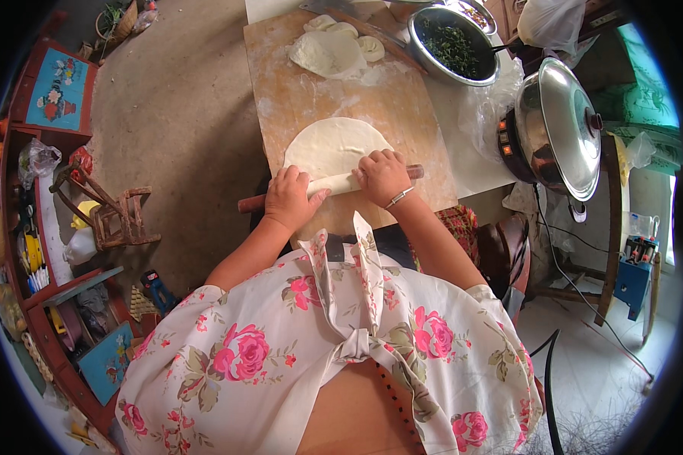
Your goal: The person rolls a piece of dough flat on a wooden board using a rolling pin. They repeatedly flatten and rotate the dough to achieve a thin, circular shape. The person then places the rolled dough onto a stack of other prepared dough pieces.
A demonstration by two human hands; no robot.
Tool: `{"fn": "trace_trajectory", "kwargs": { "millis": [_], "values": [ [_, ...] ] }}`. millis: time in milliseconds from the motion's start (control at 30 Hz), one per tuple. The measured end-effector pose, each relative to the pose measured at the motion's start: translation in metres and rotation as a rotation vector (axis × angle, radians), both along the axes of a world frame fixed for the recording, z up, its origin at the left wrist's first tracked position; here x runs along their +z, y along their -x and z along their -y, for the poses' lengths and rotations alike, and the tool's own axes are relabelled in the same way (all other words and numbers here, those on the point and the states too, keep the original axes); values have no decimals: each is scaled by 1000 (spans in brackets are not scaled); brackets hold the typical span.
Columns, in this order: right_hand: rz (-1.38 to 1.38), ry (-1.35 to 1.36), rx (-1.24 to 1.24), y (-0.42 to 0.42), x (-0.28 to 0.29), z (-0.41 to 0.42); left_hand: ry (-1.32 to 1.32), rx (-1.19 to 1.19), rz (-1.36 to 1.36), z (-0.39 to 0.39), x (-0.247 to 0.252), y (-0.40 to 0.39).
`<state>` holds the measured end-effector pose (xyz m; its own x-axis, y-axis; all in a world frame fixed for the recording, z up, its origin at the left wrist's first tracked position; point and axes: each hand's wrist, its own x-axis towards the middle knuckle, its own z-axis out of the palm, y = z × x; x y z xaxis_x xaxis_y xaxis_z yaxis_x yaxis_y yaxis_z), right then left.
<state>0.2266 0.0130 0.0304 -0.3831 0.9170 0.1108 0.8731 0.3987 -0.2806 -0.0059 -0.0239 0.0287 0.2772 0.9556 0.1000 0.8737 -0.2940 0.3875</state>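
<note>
A thin round sheet of dough lies on a floured wooden board. Across its near edge runs a wooden rolling pin, whose middle appears to have dough wrapped around it. My left hand presses on the pin's left part, thumb pointing inward. On the right part rests my right hand, fingers curled over the pin and a bangle at the wrist. Both pin ends stick out past my hands. Farther up the board sit a floured flat piece of dough and several coiled dough pieces.
A metal bowl of chopped greens stands beyond the board's right corner. To the right is a lidded electric pan with lit switches and a hanging cord. A long wooden stick lies at the board's far edge. A small wooden stool stands left.
</note>
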Motion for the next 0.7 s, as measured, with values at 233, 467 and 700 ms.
{"fn": "trace_trajectory", "kwargs": {
  "millis": [233, 467, 700],
  "values": [
    [-21, -21, -2, -1, -9, -2, -42, 11, -4, 0, 0, 0],
    [25, -97, -76, 6, -5, -8, -67, 48, 28, -4, 5, -5],
    [-171, -219, 33, 17, 2, 22, -95, -99, 114, -7, 2, -31]
  ]
}}
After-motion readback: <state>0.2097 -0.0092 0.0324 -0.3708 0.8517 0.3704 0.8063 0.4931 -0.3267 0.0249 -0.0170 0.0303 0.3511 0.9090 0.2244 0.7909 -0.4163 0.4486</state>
